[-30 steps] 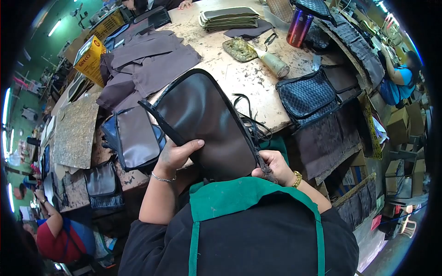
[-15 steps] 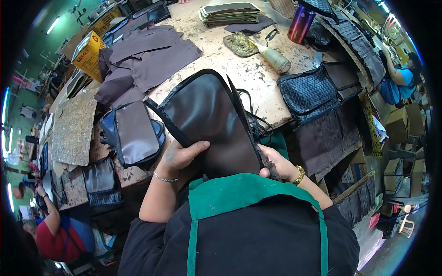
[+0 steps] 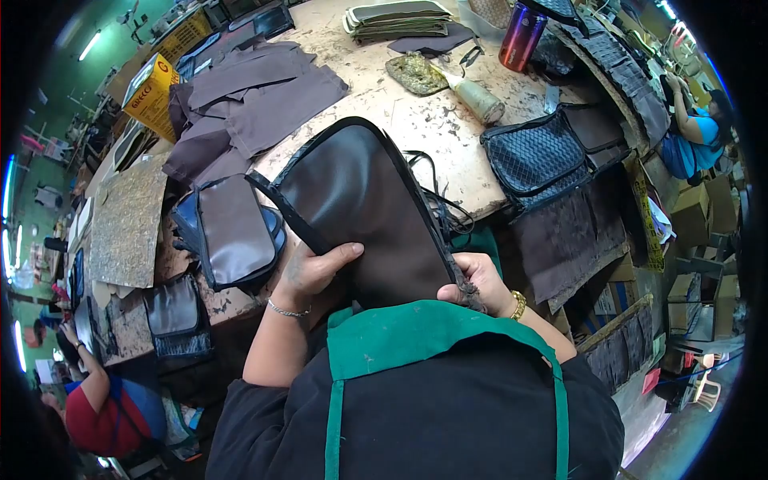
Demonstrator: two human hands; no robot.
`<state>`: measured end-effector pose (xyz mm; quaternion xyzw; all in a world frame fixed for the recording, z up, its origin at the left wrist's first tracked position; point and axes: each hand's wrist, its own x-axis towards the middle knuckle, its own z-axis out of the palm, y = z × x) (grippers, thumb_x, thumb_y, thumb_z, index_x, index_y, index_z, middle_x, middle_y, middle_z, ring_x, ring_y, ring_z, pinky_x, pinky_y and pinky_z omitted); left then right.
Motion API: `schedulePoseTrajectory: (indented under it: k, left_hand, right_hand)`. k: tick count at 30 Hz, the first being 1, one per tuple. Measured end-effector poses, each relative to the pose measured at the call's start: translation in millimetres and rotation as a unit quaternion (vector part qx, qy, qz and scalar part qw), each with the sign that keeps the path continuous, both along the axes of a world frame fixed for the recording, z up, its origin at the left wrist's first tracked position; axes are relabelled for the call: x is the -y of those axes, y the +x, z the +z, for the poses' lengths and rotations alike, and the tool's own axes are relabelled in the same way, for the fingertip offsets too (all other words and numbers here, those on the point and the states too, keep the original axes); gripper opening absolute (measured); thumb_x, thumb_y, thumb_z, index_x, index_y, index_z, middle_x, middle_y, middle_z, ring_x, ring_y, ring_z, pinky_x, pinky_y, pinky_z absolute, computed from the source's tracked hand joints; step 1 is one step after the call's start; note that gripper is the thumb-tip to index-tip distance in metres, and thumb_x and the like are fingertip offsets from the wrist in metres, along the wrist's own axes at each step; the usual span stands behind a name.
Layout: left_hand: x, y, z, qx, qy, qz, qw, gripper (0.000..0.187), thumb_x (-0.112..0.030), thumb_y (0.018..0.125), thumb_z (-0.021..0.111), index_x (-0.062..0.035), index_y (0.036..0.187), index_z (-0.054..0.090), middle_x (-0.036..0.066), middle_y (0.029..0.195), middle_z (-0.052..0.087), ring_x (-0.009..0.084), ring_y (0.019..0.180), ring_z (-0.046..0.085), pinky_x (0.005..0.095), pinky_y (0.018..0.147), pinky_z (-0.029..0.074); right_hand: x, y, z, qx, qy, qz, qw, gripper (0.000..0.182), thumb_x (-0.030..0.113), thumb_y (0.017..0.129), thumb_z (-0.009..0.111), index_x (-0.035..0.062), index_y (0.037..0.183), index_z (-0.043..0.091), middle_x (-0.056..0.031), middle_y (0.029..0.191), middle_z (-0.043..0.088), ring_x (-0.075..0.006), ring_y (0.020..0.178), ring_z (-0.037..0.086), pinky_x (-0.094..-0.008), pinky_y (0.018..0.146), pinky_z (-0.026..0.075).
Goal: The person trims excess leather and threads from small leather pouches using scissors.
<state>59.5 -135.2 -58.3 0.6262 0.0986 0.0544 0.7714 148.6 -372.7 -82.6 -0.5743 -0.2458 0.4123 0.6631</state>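
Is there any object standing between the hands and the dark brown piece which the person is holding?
Nothing visible separates the left hand from the dark brown piece, which it grips directly. At the right hand, a ragged dark wad lies between fingers and the piece's edge.

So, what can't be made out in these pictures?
Head view:
Left hand: fingers mostly hidden behind the glossy, dark-brown, black-edged panel.
Panel's lower end: hidden by the green cloth apron.
Lettering on the shiny red-purple cylindrical bottle: too small to read.
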Motion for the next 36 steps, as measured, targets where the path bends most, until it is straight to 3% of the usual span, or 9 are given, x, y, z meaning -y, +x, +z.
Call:
schedulePoseTrajectory:
  k: [5, 8, 12, 20, 30, 32, 33, 34, 36]
  left_hand:
    - [-2, -1, -2, -0.006, 0.007, -0.024, 1.000, 0.044, 0.001, 0.072, 0.061, 0.0025, 0.113, 0.047, 0.006, 0.107, 0.053, 0.0149, 0.099, 0.046, 0.0271, 0.087, 0.035]
    - [-9, -2, -9, 0.027, 0.094, -0.051, 0.994, 0.043, 0.000, 0.073, 0.061, 0.0023, 0.114, 0.047, 0.005, 0.107, 0.053, 0.0147, 0.100, 0.046, 0.0271, 0.087, 0.035]
    - [-4, -2, -5, 0.008, 0.035, -0.057, 0.998, 0.043, -0.001, 0.073, 0.061, 0.0022, 0.114, 0.047, 0.005, 0.108, 0.052, 0.0145, 0.100, 0.046, 0.0272, 0.087, 0.035]
    - [1, 3, -2, 0.007, 0.004, -0.015, 1.000, 0.038, 0.001, 0.068, 0.059, 0.0032, 0.104, 0.051, 0.010, 0.101, 0.056, 0.0189, 0.091, 0.053, 0.0292, 0.081, 0.041]
    - [-9, 5, -2, -0.020, -0.068, -0.064, 0.995, 0.047, -0.003, 0.071, 0.061, 0.0016, 0.115, 0.045, 0.010, 0.110, 0.051, 0.0183, 0.098, 0.049, 0.0308, 0.085, 0.039]
    - [-8, 9, 7, 0.069, -0.358, -0.055, 0.930, 0.043, -0.005, 0.072, 0.061, 0.0017, 0.112, 0.046, 0.011, 0.107, 0.052, 0.0197, 0.095, 0.052, 0.0325, 0.082, 0.042]
    - [-4, 11, 19, 0.041, -0.382, -0.024, 0.923, 0.039, -0.006, 0.073, 0.060, 0.0019, 0.110, 0.048, 0.011, 0.103, 0.055, 0.0210, 0.092, 0.054, 0.0329, 0.081, 0.043]
    - [-2, 14, 20, 0.043, -0.381, -0.024, 0.923, 0.039, -0.006, 0.073, 0.060, 0.0019, 0.110, 0.048, 0.011, 0.103, 0.055, 0.0210, 0.092, 0.054, 0.0329, 0.081, 0.043]
    - [3, 19, 21, 0.029, -0.137, 0.018, 0.990, 0.037, -0.006, 0.074, 0.060, 0.0020, 0.108, 0.048, 0.010, 0.101, 0.056, 0.0201, 0.091, 0.054, 0.0312, 0.081, 0.043]
  right_hand:
    - [1, -3, -3, 0.001, -0.009, -0.007, 1.000, 0.034, 0.025, 0.067, 0.074, 0.0064, 0.062, 0.045, 0.0082, 0.060, 0.042, 0.0006, 0.056, 0.035, -0.0170, 0.048, 0.031]
    - [-1, 5, -7, -0.031, 0.019, 0.012, 0.999, 0.035, 0.028, 0.065, 0.075, 0.0042, 0.072, 0.050, 0.0079, 0.063, 0.044, 0.0005, 0.058, 0.037, -0.0164, 0.049, 0.032]
    - [-12, 9, 4, -0.060, 0.090, 0.046, 0.993, 0.056, 0.036, 0.060, 0.077, 0.0015, 0.095, 0.051, 0.0083, 0.068, 0.043, -0.0003, 0.061, 0.038, -0.0153, 0.052, 0.033]
    - [-10, 5, 2, -0.031, 0.037, -0.010, 0.999, 0.034, 0.024, 0.064, 0.075, 0.0073, 0.066, 0.045, 0.0080, 0.059, 0.041, -0.0001, 0.053, 0.035, -0.0169, 0.045, 0.029]
    - [-9, 2, 3, 0.045, -0.025, -0.050, 0.997, 0.034, 0.018, 0.068, 0.073, 0.0079, 0.055, 0.043, 0.0081, 0.055, 0.039, 0.0001, 0.051, 0.032, -0.0182, 0.043, 0.026]
    - [-9, 4, 11, 0.110, -0.043, -0.047, 0.992, 0.033, 0.018, 0.068, 0.073, 0.0077, 0.057, 0.044, 0.0080, 0.054, 0.039, -0.0001, 0.050, 0.031, -0.0182, 0.043, 0.026]
    - [-10, 4, 11, 0.112, -0.043, -0.046, 0.992, 0.033, 0.018, 0.068, 0.073, 0.0077, 0.057, 0.044, 0.0080, 0.054, 0.039, -0.0001, 0.050, 0.031, -0.0182, 0.043, 0.026]
    - [-10, 3, 10, 0.072, -0.019, -0.040, 0.996, 0.034, 0.020, 0.068, 0.073, 0.0071, 0.059, 0.044, 0.0077, 0.056, 0.038, -0.0004, 0.052, 0.031, -0.0181, 0.043, 0.026]
    - [-11, 5, 6, 0.033, 0.007, -0.032, 0.999, 0.034, 0.022, 0.067, 0.074, 0.0065, 0.061, 0.044, 0.0073, 0.057, 0.038, -0.0007, 0.053, 0.032, -0.0181, 0.044, 0.027]
